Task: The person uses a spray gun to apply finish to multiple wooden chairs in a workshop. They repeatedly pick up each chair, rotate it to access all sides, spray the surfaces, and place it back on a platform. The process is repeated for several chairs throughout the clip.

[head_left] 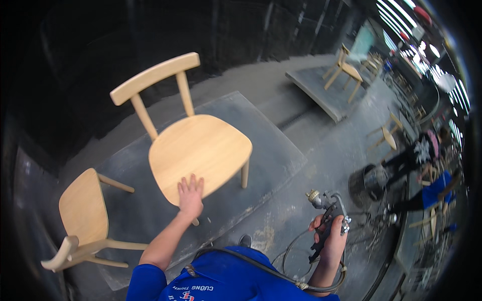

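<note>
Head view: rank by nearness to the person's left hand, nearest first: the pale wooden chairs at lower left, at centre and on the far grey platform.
1. Central pale wooden chair: left hand on its seat.
2. Lower-left chair: left of the hand.
3. Far chair: upper right, on the grey platform.

left hand (191, 197): palm down, laid flat, fingers slightly spread, tips pointing away from body
left wrist (187, 215): about in line with forearm
left forearm (167, 237): bare, stretched forward and inward from lower edge
left sleeve (146, 283): short, blue, ends around elbow
right hand (333, 240): closed in a grip, raised out to the right of torso
right fingers (317, 221): curled, partly hidden
right thumb (337, 223): pointing up
right forearm (326, 266): bare, rising from lower edge, steeper than left
both hands: well apart, left reaching farther forward
</note>
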Available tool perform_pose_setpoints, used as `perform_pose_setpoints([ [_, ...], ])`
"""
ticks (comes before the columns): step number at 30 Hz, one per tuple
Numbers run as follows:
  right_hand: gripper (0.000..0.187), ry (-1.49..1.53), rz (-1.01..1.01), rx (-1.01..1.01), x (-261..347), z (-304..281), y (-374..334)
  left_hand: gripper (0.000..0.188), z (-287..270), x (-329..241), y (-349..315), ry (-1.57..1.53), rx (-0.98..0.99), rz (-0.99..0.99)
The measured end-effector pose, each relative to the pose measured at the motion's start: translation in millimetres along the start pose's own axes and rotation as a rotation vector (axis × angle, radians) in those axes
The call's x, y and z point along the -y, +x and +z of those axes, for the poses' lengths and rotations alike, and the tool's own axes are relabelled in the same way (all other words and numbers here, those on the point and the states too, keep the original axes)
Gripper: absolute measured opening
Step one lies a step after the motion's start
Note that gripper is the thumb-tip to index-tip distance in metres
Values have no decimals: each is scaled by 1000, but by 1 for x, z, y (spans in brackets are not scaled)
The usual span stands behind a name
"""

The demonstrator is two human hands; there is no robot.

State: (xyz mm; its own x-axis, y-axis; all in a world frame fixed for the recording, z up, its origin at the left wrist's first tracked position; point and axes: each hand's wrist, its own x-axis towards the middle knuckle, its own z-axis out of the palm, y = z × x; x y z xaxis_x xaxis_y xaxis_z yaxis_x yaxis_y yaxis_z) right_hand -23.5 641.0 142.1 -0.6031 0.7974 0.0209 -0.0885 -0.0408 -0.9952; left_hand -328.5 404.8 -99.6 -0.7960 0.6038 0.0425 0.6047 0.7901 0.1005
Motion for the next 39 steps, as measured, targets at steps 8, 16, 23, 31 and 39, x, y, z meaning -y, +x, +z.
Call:
perform_pose_setpoints([
  [8, 50, -38, 244, -70, -50, -72, 3, 73, -44, 44, 85, 122, -210, -103],
  [16, 46, -132, 514, -252, -78, -187, 40, 53, -65, 32, 116, 112, -335, -233],
  [23, 64, 331, 374, -25, -48, -216, 130, 50, -54, 17, 120, 162, -368, -295],
  [31, 61, 40, 430, 115, -85, -189, 272, 50, -49, 33, 144, 212, -372, -334],
  [39, 46, -226, 804, 37, -153, -208, 331, 49, -72, 50, 181, 223, -275, -369],
])
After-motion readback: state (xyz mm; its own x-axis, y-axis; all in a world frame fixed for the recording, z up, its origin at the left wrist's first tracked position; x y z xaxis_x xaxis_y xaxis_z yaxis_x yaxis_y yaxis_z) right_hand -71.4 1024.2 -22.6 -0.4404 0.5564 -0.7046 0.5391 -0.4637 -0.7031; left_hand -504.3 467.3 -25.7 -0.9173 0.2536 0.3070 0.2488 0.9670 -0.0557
